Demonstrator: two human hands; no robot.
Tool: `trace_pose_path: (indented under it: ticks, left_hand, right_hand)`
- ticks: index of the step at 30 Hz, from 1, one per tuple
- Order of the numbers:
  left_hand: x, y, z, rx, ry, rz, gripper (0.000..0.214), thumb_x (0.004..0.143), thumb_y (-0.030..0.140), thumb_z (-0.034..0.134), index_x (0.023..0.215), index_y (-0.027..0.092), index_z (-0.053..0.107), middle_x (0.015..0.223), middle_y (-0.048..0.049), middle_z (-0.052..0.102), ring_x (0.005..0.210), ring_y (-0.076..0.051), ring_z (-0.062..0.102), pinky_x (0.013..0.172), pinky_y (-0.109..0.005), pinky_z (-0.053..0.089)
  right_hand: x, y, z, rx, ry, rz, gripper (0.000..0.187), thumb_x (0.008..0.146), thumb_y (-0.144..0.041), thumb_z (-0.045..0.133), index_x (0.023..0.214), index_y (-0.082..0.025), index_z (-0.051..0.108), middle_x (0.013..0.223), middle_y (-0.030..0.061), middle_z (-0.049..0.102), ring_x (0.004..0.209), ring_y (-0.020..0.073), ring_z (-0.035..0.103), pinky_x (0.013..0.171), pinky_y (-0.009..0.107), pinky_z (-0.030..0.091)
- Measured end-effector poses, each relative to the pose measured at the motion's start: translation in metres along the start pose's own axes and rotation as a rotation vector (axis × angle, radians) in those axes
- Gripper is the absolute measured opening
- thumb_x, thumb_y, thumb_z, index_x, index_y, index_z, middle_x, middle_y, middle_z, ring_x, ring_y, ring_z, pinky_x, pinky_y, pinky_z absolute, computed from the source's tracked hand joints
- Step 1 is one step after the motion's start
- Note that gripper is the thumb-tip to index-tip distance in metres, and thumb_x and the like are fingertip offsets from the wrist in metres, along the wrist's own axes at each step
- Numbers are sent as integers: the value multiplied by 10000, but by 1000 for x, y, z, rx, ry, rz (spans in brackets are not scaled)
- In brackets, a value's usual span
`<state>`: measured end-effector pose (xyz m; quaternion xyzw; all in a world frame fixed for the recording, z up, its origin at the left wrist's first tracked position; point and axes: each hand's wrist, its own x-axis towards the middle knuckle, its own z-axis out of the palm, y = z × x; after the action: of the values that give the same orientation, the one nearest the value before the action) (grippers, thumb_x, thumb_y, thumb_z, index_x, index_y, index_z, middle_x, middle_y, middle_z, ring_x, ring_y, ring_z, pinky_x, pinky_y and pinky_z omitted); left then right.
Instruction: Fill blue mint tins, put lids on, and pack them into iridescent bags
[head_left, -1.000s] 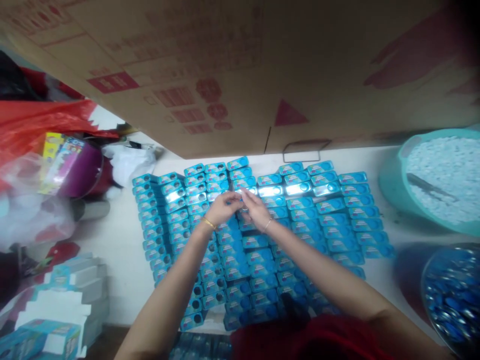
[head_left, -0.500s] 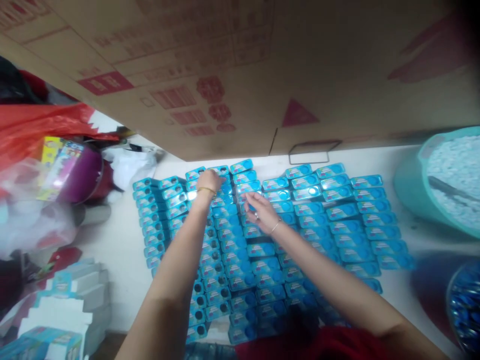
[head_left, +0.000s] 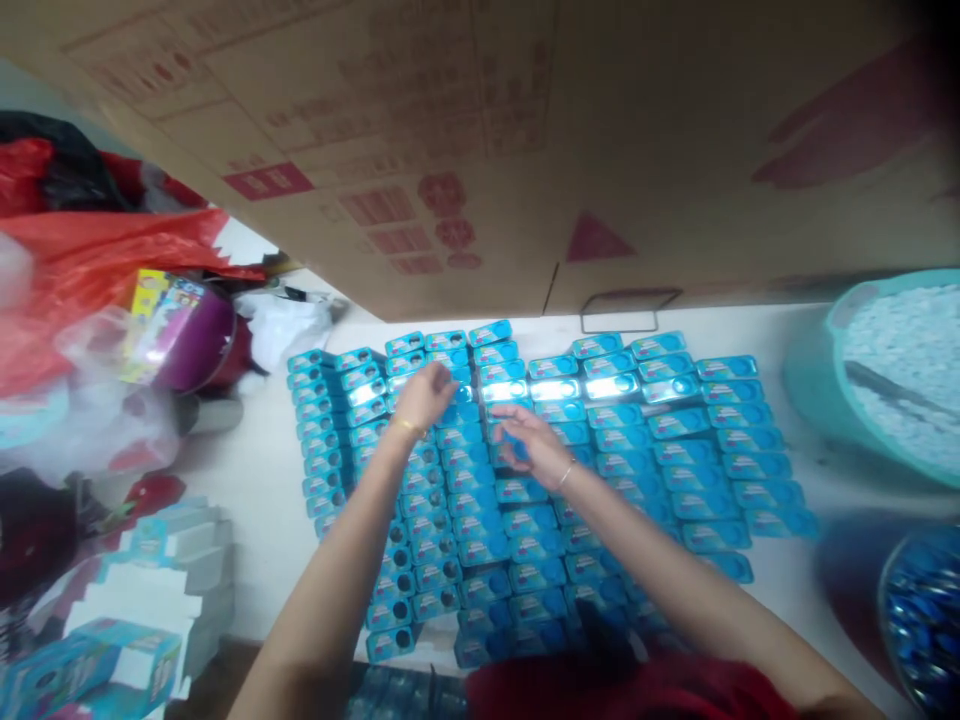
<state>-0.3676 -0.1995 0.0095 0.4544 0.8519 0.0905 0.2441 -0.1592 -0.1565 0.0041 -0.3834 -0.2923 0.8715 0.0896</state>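
Observation:
Rows of small light-blue boxes (head_left: 469,475) lie close together on a pale surface. Those on the left show dark round holes, while many in the middle and on the right show blue discs. My left hand (head_left: 425,397) is over the upper middle rows, its fingers pinched together at a box; whatever is between the fingertips is hidden. To its right, my right hand (head_left: 534,442) hovers palm inward with half-curled fingers around a small blue piece (head_left: 514,447), blurred in outline. A thin bracelet circles each wrist.
A large cardboard carton (head_left: 480,260) stands behind the boxes. On the right are a turquoise tub (head_left: 832,345) of white pieces and a container of shiny blue pieces (head_left: 926,620). Plastic bags (head_left: 120,440), a purple bowl (head_left: 202,340) and white cartons (head_left: 142,590) crowd the left.
My left hand has come back nearer to me from the far rows of boxes. The right hand has moved slightly down and right, and blue now shows between its fingers. The view has shifted.

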Motion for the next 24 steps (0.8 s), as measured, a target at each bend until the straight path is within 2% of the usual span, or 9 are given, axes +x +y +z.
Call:
trace_pose_path:
  ticks: [3, 5, 8, 10, 14, 16, 19, 22, 24]
  left_hand:
    - [-36, -11, 10, 45, -9, 16, 76, 793, 255, 585, 844, 200, 587, 951, -59, 608, 843, -189, 595, 766, -286, 461]
    - [-45, -12, 15, 79, -3, 17, 33, 817, 218, 550, 801, 196, 569, 929, -60, 592, 868, -192, 583, 784, -290, 449]
    - [-40, -6, 15, 83, 0, -23, 60, 852, 216, 523, 900, 193, 551, 894, -51, 608, 839, -189, 582, 735, -283, 435]
    - [-31, -2, 13, 107, -44, -40, 104, 844, 238, 560, 936, 195, 541, 908, -49, 622, 826, -190, 585, 707, -279, 423]
    - [-24, 3, 11, 227, -153, 29, 64, 869, 231, 534, 818, 193, 544, 958, -68, 619, 878, -200, 587, 733, -283, 412]
    - [-28, 3, 13, 225, -143, 38, 62, 885, 206, 493, 855, 190, 545, 964, -75, 616, 883, -200, 587, 733, -281, 416]
    - [-39, -2, 17, 140, -122, 72, 62, 854, 174, 517, 906, 190, 547, 946, -68, 613, 882, -197, 583, 746, -281, 430]
    - [-46, -8, 19, 39, -123, 124, 59, 819, 145, 528, 842, 192, 555, 890, -49, 614, 810, -176, 579, 738, -274, 439]
    - [-39, -8, 16, -10, -56, 127, 56, 827, 161, 511, 818, 187, 560, 846, -45, 618, 776, -167, 574, 732, -271, 441]
  right_hand:
    - [-2, 5, 1, -13, 22, 4, 377, 701, -373, 643, 1026, -202, 557, 684, -45, 576, 372, 55, 428, 330, 154, 156]
    - [0, 8, 3, -35, 13, 4, 377, 703, -383, 636, 1023, -199, 560, 674, -43, 577, 365, 55, 421, 328, 155, 154]
    - [5, 9, 5, -58, 21, -8, 368, 719, -408, 630, 1014, -201, 561, 667, -43, 572, 361, 51, 407, 328, 157, 162]
    - [8, 8, 2, -57, 50, -21, 364, 732, -446, 634, 993, -203, 563, 675, -41, 567, 375, 50, 410, 333, 157, 176]
    - [10, 4, -7, -64, 102, -43, 384, 731, -507, 649, 956, -207, 568, 683, -30, 570, 406, 63, 428, 339, 162, 193]
    - [11, 3, -9, -74, 126, -40, 389, 723, -515, 656, 950, -211, 570, 681, -27, 576, 411, 71, 433, 343, 165, 200]
    - [12, 4, -9, -98, 140, -37, 404, 728, -546, 648, 953, -218, 576, 679, -30, 576, 407, 69, 423, 353, 167, 218]
    - [13, 5, -7, -121, 142, -43, 423, 739, -583, 626, 948, -217, 583, 669, -34, 568, 397, 62, 410, 354, 169, 232]
    - [14, 5, -5, -140, 143, -51, 438, 738, -599, 613, 937, -211, 584, 652, -36, 562, 386, 61, 407, 347, 171, 234]
